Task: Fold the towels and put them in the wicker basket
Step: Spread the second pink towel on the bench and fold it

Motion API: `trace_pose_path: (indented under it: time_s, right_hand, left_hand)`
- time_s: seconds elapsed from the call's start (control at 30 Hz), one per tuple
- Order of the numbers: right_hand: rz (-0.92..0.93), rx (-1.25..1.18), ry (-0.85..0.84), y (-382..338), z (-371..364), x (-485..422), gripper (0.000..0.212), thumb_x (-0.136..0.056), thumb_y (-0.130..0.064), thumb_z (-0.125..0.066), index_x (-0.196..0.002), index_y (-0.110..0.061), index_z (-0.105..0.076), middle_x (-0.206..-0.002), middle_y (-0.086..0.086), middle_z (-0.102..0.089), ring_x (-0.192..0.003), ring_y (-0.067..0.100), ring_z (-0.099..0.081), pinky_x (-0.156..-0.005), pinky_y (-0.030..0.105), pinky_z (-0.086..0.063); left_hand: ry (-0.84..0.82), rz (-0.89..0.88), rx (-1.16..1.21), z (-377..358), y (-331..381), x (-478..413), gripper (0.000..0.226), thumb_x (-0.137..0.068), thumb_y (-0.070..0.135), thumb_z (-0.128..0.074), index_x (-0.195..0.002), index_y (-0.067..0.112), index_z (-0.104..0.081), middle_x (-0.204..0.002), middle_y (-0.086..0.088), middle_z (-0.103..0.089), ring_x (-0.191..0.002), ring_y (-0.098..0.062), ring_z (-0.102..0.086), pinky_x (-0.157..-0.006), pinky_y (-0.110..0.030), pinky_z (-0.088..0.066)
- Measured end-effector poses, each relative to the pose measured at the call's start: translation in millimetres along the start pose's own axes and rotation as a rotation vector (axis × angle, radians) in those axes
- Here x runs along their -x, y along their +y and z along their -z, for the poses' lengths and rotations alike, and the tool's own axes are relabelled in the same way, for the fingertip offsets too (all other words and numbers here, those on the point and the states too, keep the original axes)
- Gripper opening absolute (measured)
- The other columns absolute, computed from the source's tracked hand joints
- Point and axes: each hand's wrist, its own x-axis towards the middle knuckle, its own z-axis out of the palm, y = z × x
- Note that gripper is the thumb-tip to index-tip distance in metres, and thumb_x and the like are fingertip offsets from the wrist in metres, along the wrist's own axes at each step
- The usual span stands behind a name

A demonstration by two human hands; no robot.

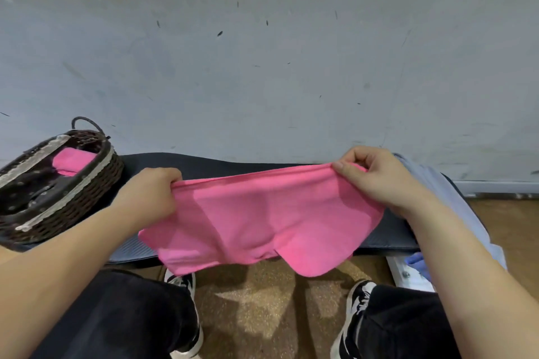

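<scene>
— Where do we have the towel?
— We hold the bright pink cloth towel [262, 221] above the dark padded mat [204, 163], with its top edge stretched between our hands. Our left hand [148, 195] grips one end in curled fingers, and our right hand [376, 178] pinches the other between thumb and fingers.
— And the basket?
— The dark brown oval wicker basket [73, 183] sits at our left with a folded pink towel [73, 160] inside. A pale blue cloth [437, 183] lies at our right.

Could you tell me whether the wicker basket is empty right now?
Not empty: a pink towel lies inside the basket.
</scene>
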Motion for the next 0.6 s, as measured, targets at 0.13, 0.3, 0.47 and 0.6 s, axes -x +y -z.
trace_pose_path:
  time_s: [0.13,0.3,0.47,0.6]
  right_hand:
    - [-0.078,0.215,0.156,22,11,-6,0.025,-0.095,-0.029,-0.070,-0.077,-0.013,-0.066,-0.072,-0.003,-0.067,-0.067,0.013,-0.058,-0.064,0.030,-0.046]
    - [-0.129,0.313,0.212,39,-21,-24,0.021,-0.096,-0.030,-0.067,-0.080,-0.016,-0.064,-0.075,0.000,-0.068,-0.078,0.024,-0.065,-0.074,0.039,-0.052]
    - [-0.240,0.442,0.206,58,-47,-61,0.018,-0.096,-0.032,-0.062,-0.085,-0.018,-0.061,-0.074,-0.001,-0.064,-0.078,0.029,-0.061,-0.069,0.034,-0.043]
    - [-0.273,0.510,0.208,64,-69,-98,0.009,-0.096,-0.029,-0.057,-0.095,-0.022,-0.061,-0.086,0.002,-0.062,-0.083,0.027,-0.055,-0.072,0.036,-0.041]
  left_hand:
    - [0.000,0.049,0.062,2,-5,1,0.032,-0.065,-0.006,-0.053,-0.062,0.025,-0.059,-0.061,0.005,-0.062,-0.064,-0.023,-0.060,-0.060,-0.036,-0.055]
    - [-0.014,0.107,0.152,-6,-6,-10,0.031,-0.071,-0.007,-0.053,-0.064,0.022,-0.062,-0.063,0.002,-0.063,-0.065,-0.018,-0.057,-0.056,-0.030,-0.045]
    - [-0.069,0.148,0.090,-18,-26,-35,0.021,-0.081,0.009,-0.053,-0.071,0.022,-0.065,-0.070,0.006,-0.065,-0.071,-0.019,-0.060,-0.066,-0.034,-0.053]
    - [-0.093,0.094,0.075,-26,-47,-73,0.018,-0.079,0.012,-0.055,-0.075,0.027,-0.064,-0.072,0.012,-0.063,-0.069,-0.010,-0.056,-0.066,-0.032,-0.051]
